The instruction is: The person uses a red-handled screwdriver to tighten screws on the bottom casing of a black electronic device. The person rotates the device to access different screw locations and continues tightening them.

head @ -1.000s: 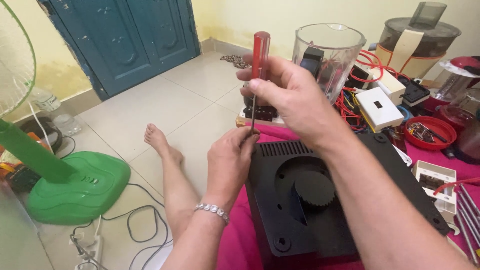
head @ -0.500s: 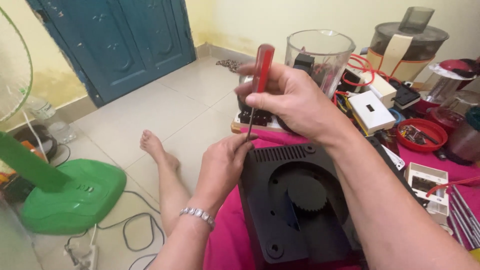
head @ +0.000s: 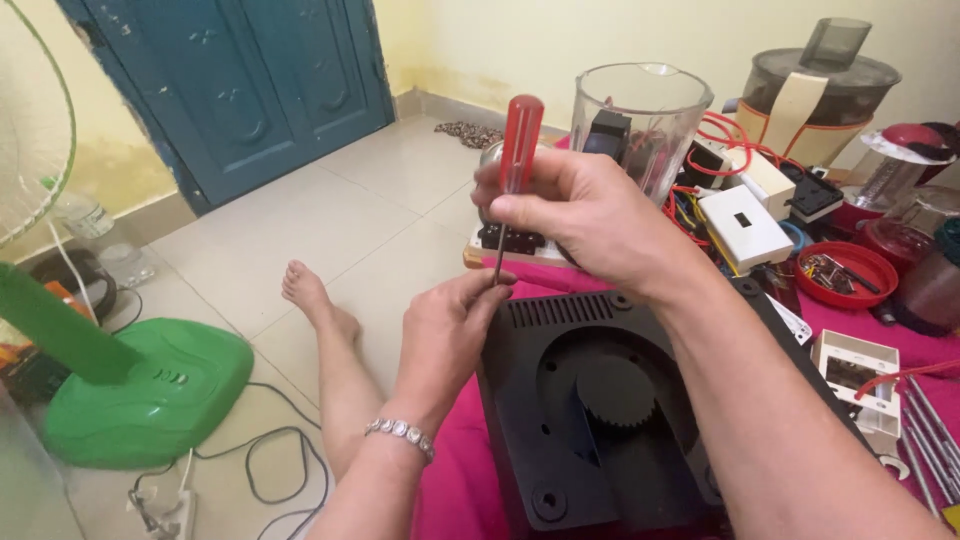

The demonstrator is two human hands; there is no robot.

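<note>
Compared with a second ago, little changed in the hold itself: right hand (head: 590, 215) wrapped as before round the red-handled screwdriver (head: 518, 150), left hand (head: 450, 335) pinching at the lower end of the thin shaft. Shifted mainly in the view: nearer and lower now, more of the black appliance base (head: 610, 400) showing, its toothed coupling (head: 615, 390) in the middle recess plain to see. Judged from that, still lining up the tip rather than driving anything; no turn of the handle readable between the pictures. As to the grip: right fingers pressed together round the lower part of the handle, red top standing clear above the knuckles, tool upright with a slight lean. Left thumb and fingertips closed on the shaft's tip, just at the near-left corner of the base by the slotted vents (head: 555, 308); whether a screw sits between them, cannot tell. Base lying flat on a pink cloth (head: 455, 470) on the floor, directly under and ahead of both hands, tip at its upper left edge, not over the coupling. Behind, a clear blender jar (head: 640, 120); to the left, well apart, a green fan base (head: 150, 395).
</note>
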